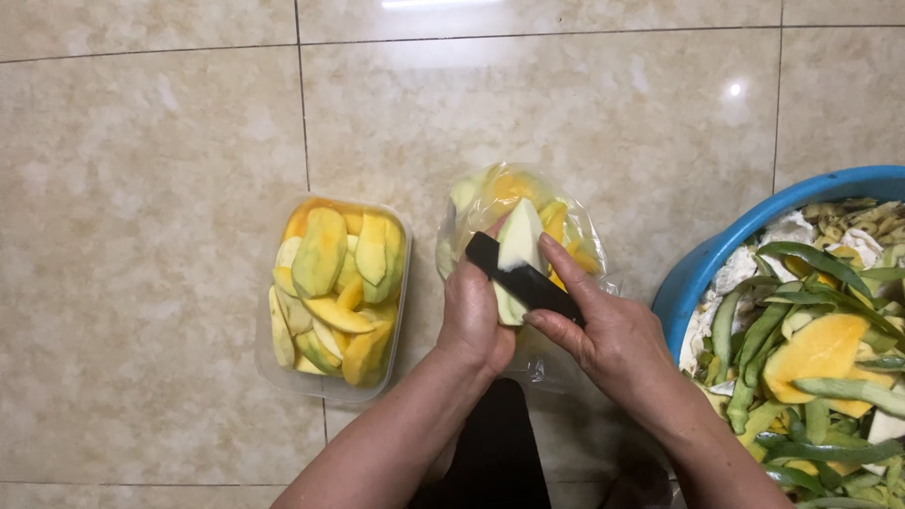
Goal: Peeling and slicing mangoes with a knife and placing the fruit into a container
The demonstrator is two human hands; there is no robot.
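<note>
The tiled floor (141,283) is filling most of the view, beige and glossy, with dark grout lines crossing it and a light glaring off the top edge. At the right edge a blue basin (716,250) is lying half out of frame, heaped with green peels (754,339) and a few yellow scraps. Left of centre a clear tub (332,391) is sitting on the floor, packed with yellow-green slices (330,283). Between tub and basin a clear bag (584,231) is lying open, holding more cut pieces, directly under the hands.

Above that bag the left hand (474,320) is gripping a mango (517,247), its fingers wrapped around the lower part. The mango is standing nearly upright, pale green and already peeled on the side that shows, tapering to a point at the top. The right hand (608,339) is closing its fingers on a black knife (523,278), which is lying slantwise across the fruit, touching its flesh; I cannot tell where the blade ends.

Both forearms are coming up from the bottom edge, with dark clothing between them. The tub is sitting just beside the left wrist, and the basin rim is lying near the right forearm. The floor is showing bare above the bag and to the far left of the tub.
</note>
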